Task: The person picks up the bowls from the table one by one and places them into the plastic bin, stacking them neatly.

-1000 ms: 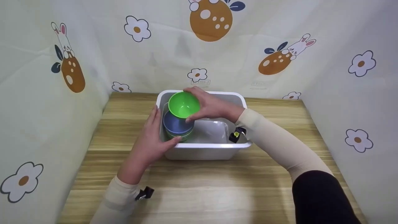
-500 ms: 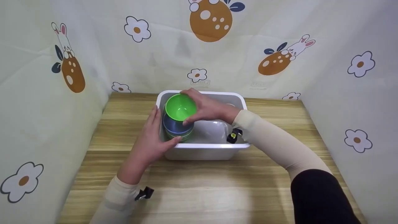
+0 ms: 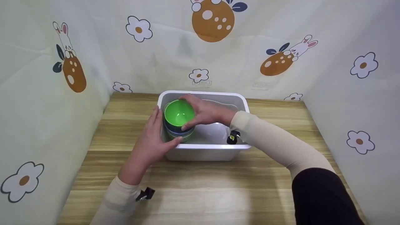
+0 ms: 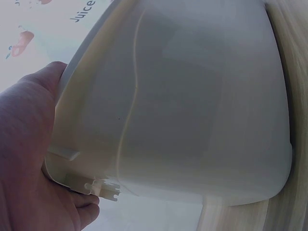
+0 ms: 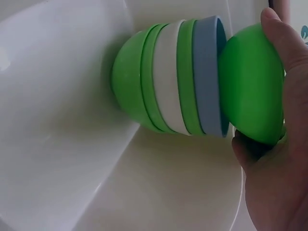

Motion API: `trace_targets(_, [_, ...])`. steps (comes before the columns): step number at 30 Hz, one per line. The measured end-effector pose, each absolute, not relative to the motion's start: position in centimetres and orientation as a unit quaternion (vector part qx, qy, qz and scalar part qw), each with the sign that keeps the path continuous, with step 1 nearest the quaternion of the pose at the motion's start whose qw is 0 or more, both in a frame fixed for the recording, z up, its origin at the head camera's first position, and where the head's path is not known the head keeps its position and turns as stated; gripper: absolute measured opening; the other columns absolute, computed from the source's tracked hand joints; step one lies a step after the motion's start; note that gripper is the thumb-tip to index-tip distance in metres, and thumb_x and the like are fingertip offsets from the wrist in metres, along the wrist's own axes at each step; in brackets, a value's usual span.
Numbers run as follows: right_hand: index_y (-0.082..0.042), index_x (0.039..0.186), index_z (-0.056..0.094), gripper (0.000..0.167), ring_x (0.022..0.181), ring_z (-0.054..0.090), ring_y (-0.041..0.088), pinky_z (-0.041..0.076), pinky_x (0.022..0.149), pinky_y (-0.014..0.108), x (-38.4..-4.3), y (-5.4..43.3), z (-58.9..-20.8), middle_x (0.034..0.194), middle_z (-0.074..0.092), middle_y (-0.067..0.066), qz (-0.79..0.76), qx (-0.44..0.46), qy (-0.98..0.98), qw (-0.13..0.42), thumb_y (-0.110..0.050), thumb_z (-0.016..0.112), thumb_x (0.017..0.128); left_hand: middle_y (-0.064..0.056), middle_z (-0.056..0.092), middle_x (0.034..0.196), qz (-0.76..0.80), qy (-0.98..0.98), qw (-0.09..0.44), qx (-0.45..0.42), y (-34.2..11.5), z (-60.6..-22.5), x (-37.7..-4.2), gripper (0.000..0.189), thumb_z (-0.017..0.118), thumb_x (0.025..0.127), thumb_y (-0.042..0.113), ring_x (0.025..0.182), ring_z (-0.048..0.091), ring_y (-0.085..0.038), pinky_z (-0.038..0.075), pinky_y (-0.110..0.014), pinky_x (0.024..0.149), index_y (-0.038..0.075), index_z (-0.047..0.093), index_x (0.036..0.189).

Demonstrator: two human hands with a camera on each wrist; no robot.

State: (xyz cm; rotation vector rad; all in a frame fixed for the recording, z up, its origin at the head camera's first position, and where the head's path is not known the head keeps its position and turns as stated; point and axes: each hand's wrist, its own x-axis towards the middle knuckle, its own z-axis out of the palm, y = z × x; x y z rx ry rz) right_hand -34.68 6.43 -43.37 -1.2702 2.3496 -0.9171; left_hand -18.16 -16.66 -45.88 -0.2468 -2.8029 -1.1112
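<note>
A bright green bowl [image 3: 179, 113] is gripped by its rim in my right hand [image 3: 203, 111], thumb and fingers on opposite sides. Its base sits at the mouth of a blue bowl [image 5: 209, 77], the top one in a stack of green and white bowls [image 5: 166, 79]. The right wrist view shows the green bowl partly inside the blue one. This stack stands at the left end of a white plastic bin [image 3: 203, 146]. My left hand [image 3: 151, 137] holds the bin's front left corner, its fingers along the left rim and its thumb over the front rim.
The bin stands on a wood-grain table [image 3: 200, 190], near its back edge. Pale printed cloth [image 3: 168, 56] hangs behind and on both sides. To the right of the stack, the bin's bare floor [image 3: 212, 132] shows. Small black devices [image 3: 145, 193] are strapped to both wrists.
My right hand has moved the green bowl left and nearer, down onto the blue bowl, which it now mostly hides in the head view. The left hand and bin have stayed put.
</note>
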Motion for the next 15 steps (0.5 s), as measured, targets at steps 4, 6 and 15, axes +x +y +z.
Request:
trace_targets(4, [-0.011,0.164,0.039,0.112,0.136,0.056,0.017,0.046,0.118,0.035,-34.7,6.2,-43.7,0.152,0.052,0.004,-0.320,-0.445,0.821,0.160,-0.054,0.099,0.079,-0.013,0.003,0.186,-0.366,-0.925,0.056,-0.079,-16.7,-45.9,-18.1,0.135,0.070,0.089,0.085,0.169,0.013,-0.039,0.026,-0.066,0.130,0.003,0.011,0.177])
trace_targets(6, [-0.011,0.163,0.040,0.111,0.135,0.055,0.016,0.046,0.118,0.035,-34.7,6.1,-43.8,0.151,0.052,0.004,-0.319,-0.448,0.820,0.159,-0.053,0.099,0.080,-0.012,0.003,0.186,-0.367,-0.925,0.054,-0.079,-16.7,-45.9,-18.1,0.135,0.070,0.088,0.086,0.169,0.013,-0.039,0.026,-0.066,0.130,0.003,0.011,0.177])
trace_targets(15, [-0.008,0.165,0.039,0.112,0.137,0.054,0.016,0.045,0.118,0.030,-34.7,5.8,-44.5,0.153,0.052,0.007,-0.288,-0.464,0.823,0.154,-0.054,0.098,0.081,-0.012,0.003,0.186,-0.371,-0.923,0.060,-0.083,-16.6,-45.9,-18.2,0.133,0.072,0.090,0.083,0.169,0.013,-0.038,0.027,-0.065,0.130,0.004,0.011,0.177])
